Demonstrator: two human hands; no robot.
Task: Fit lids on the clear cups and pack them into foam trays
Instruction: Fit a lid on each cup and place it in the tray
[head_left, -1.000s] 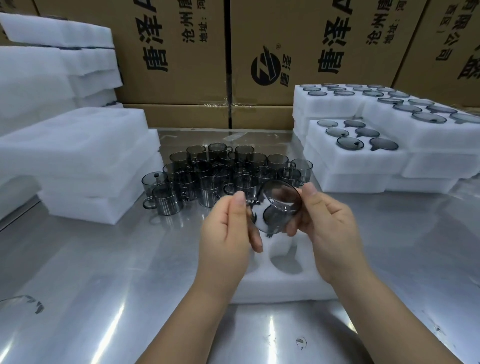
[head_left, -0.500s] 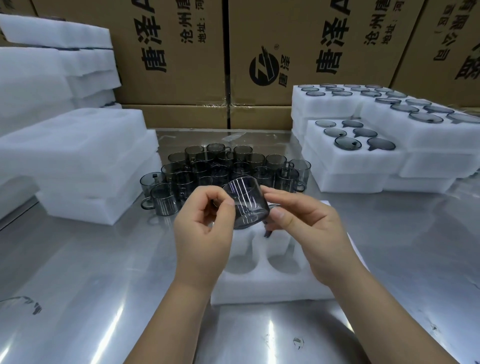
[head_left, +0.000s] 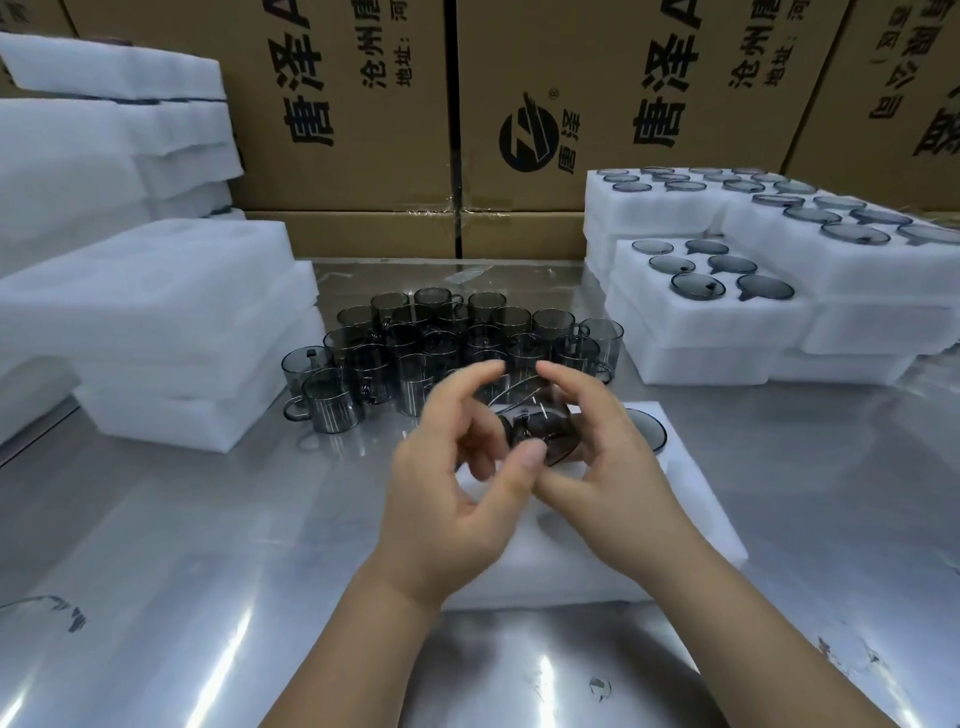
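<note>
The left hand (head_left: 452, 483) and right hand (head_left: 613, 467) together grip one smoky clear handled cup (head_left: 540, 431) above one white foam tray (head_left: 691, 499) at the front edge of the steel table (head_left: 208, 571), with one lidded cup (head_left: 647, 431) seated in it and some twenty loose cups (head_left: 415, 379) behind.

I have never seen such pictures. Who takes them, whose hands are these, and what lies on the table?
No machine here: a person wears a camera on the head, so you look down at their own two hands. The left hand and right hand together hold one smoky clear cup above a white foam tray on a metal table. Behind stand more loose cups; empty foam trays are stacked left, filled trays right, cardboard boxes at the back.
</note>
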